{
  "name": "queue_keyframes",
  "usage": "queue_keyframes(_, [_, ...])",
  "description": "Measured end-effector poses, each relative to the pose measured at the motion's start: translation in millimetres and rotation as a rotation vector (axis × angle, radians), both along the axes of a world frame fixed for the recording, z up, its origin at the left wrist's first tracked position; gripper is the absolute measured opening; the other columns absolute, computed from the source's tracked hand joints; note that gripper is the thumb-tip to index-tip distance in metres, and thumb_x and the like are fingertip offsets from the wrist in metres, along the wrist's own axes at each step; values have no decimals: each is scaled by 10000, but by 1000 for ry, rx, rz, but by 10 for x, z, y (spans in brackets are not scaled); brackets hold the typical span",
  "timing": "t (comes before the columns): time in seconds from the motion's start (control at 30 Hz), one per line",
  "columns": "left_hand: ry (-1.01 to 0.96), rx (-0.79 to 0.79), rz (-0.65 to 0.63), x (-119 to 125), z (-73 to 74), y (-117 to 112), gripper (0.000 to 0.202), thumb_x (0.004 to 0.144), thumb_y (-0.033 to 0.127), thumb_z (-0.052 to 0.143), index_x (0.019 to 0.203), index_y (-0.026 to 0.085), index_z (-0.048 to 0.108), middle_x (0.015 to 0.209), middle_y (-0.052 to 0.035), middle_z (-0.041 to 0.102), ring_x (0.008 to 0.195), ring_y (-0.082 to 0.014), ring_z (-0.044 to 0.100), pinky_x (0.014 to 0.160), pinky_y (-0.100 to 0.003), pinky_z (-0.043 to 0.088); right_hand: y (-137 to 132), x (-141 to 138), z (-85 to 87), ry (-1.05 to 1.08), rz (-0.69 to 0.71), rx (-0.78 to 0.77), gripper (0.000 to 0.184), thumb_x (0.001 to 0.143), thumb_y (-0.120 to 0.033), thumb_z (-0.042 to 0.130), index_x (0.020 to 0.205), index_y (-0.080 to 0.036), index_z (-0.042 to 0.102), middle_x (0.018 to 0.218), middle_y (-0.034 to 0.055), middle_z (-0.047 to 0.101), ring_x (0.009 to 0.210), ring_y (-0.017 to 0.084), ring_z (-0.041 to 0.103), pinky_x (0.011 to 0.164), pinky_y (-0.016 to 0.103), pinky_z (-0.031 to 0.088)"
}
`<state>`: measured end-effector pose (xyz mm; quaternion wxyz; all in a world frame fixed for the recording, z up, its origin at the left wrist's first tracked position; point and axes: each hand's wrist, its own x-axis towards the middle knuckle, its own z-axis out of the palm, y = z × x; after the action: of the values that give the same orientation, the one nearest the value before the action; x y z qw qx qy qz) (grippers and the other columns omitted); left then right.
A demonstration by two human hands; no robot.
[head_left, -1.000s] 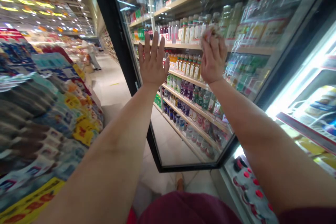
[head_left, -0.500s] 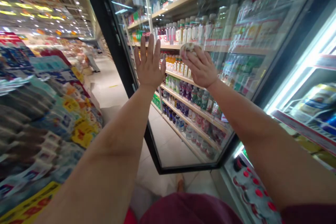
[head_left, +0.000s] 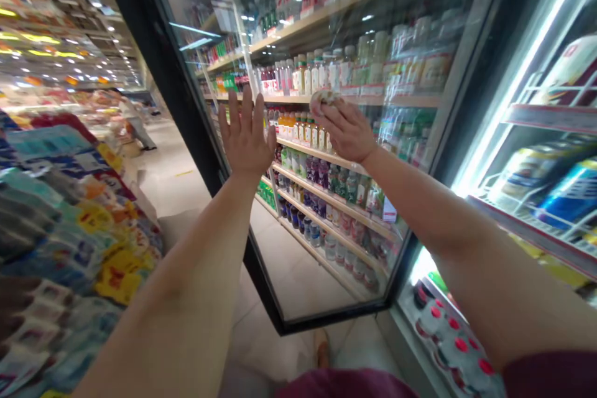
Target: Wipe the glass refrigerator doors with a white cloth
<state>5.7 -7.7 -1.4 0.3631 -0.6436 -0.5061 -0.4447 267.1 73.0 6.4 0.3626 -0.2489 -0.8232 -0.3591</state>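
A cooler's glass door (head_left: 326,249) stands swung open in front of me, its black frame running down the left and along the bottom. My left hand (head_left: 245,135) lies flat against the glass with its fingers spread and holds nothing. My right hand (head_left: 344,127) is closed on a small crumpled pale cloth (head_left: 323,97) and presses it to the glass a little to the right of the left hand. Through the glass show shelves of bottled drinks (head_left: 321,130).
The lit inside of the cooler (head_left: 536,186) is at the right, with cans on wire shelves and red-capped bottles (head_left: 443,329) low down. A display of packaged goods (head_left: 69,224) fills the left. A shop aisle runs back, with a person (head_left: 133,121) far off.
My right hand with the cloth has slid left and slightly down across the glass. My view has shifted, so both hands sit lower and more to the left.
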Motion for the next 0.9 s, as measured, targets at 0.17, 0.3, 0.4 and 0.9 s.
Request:
queue_keyframes(0.17, [-38,22,-70,10,4,-4,637,1028,507,391,1615,267,327,1689,17,214,1584,-239,14,1312,-512,-33,219,300,362,371,-41,64,575,974,-285,351,1534,-236,468,1585,50,458,1448,300,417,1220,586,307])
queue_keyframes(0.3, [-36,24,-72,-6,7,36,657,1017,492,423,1611,220,348,1688,-42,226,1582,-281,33,1306,-536,-21,290,290,340,524,-46,113,593,982,-305,318,1551,-188,437,1608,94,406,1522,314,301,1240,599,261])
queue_keyframes(0.4, [-3,45,-38,-36,3,89,654,1024,483,419,1614,209,348,1681,-62,238,1580,-292,57,1304,-547,7,248,260,255,138,-24,121,586,959,-333,415,1540,-275,463,1605,15,425,1547,286,265,1268,539,251])
queue_keyframes(0.9, [-47,61,-104,-85,-11,170,716,999,634,342,1604,252,364,1681,66,187,1573,-274,10,1320,-478,-38,342,249,124,328,-49,169,560,951,-293,388,1498,-273,507,1550,43,481,1496,279,344,1233,517,308])
